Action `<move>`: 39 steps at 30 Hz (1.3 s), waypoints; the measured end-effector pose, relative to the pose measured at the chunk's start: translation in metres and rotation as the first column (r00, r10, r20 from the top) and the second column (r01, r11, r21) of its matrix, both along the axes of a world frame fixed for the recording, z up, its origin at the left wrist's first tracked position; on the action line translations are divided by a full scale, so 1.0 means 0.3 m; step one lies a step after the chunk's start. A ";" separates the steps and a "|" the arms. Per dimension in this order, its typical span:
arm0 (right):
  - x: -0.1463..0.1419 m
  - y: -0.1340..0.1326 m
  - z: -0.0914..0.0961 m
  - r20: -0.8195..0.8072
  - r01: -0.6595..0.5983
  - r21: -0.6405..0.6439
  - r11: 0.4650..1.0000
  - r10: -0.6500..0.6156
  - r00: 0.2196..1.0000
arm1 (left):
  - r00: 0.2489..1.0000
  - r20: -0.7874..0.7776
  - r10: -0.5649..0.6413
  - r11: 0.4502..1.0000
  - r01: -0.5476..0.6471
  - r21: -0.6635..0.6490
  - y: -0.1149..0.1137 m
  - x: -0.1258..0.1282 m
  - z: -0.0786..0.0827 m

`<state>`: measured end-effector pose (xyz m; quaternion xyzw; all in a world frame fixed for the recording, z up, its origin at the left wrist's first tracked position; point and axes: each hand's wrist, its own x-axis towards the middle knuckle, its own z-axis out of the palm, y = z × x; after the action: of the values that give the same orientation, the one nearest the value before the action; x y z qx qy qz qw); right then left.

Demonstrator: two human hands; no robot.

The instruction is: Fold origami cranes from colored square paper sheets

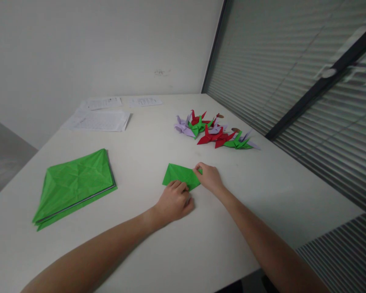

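Note:
A small folded sheet of green origami paper (179, 172) lies on the white table in front of me. My left hand (175, 200) rests at its near edge, fingers curled over the paper and thumb bent below. At the right-hand corner, my right hand (209, 177) pinches the paper between thumb and fingertips. Parts of the near edge and right corner are hidden under the fingers.
A stack of creased green paper sheets (79, 179) lies to the left. Folded paper cranes in red (216, 137), green (239, 142) and lilac (184, 126) are grouped at the back right. Printed papers (102, 121) lie at the far left, and window blinds (277, 61) border the right side.

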<state>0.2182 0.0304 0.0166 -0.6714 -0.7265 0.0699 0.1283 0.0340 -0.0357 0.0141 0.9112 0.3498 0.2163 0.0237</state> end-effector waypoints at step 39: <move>-0.012 0.004 0.010 0.023 0.032 -0.057 0.998 -0.031 0.999 | 0.974 0.208 0.091 0.953 -0.024 -0.303 0.061 -0.034 0.005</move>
<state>0.2148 0.0317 0.0196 -0.6870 -0.7149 0.0813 0.1022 0.0238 -0.0175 0.0156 0.8571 0.4001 0.2608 0.1932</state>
